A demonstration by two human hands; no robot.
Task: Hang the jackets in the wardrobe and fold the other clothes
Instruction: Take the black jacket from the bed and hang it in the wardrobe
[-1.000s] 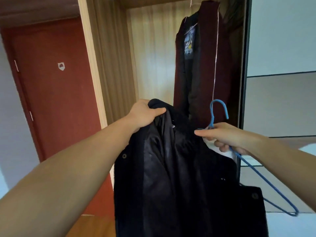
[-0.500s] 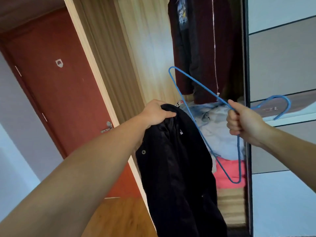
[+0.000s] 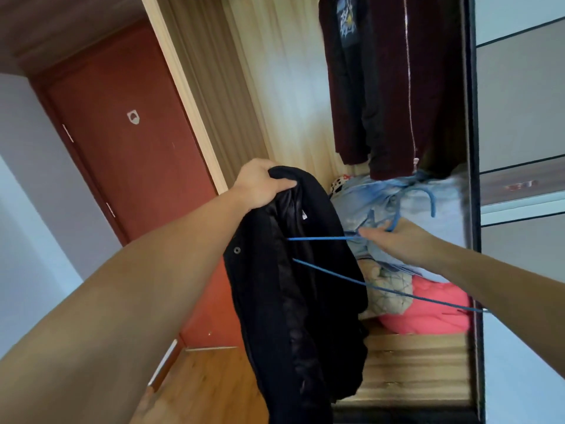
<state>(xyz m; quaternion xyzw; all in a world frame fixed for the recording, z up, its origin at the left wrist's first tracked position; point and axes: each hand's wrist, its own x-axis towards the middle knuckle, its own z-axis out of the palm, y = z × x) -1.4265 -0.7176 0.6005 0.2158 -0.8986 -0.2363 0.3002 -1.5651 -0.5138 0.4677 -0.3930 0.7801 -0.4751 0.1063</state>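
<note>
Wardrobe [image 3: 305, 87] open; left hand [image 3: 260, 186] grips black jacket [image 3: 299, 286], right hand [image 3: 394, 240] holds blue hanger [image 3: 336, 275].

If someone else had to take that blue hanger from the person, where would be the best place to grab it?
Probably at the neck just below the hook, coming from the right, wardrobe side. The blue hanger lies tipped, its hook toward the wardrobe, and its far end is already tucked into the black jacket that the left hand grips by the collar. The right hand holds it at that neck.
</note>
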